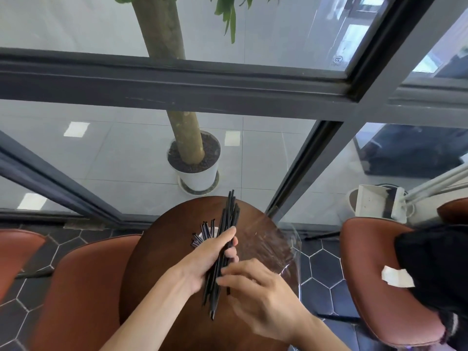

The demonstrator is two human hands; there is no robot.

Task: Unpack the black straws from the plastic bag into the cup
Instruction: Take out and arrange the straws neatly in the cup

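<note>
My left hand [207,259] grips a bundle of black straws [228,219] above the round brown table [157,262]; the bundle slants from near my wrists up past the table's far edge. My right hand [255,287] has its fingertips on the lower part of the same bundle. Just left of the bundle, a white cup [215,230] stands on the table with several black straws [202,235] sticking out of it; my left hand hides most of the cup. The clear plastic bag [273,247] lies flat on the table's right side.
Brown leather chairs stand at the left [76,287] and right [374,274]; the right one carries a black bag [435,262]. Beyond the table is a glass wall with dark frames [177,89] and a potted tree [195,160] behind it.
</note>
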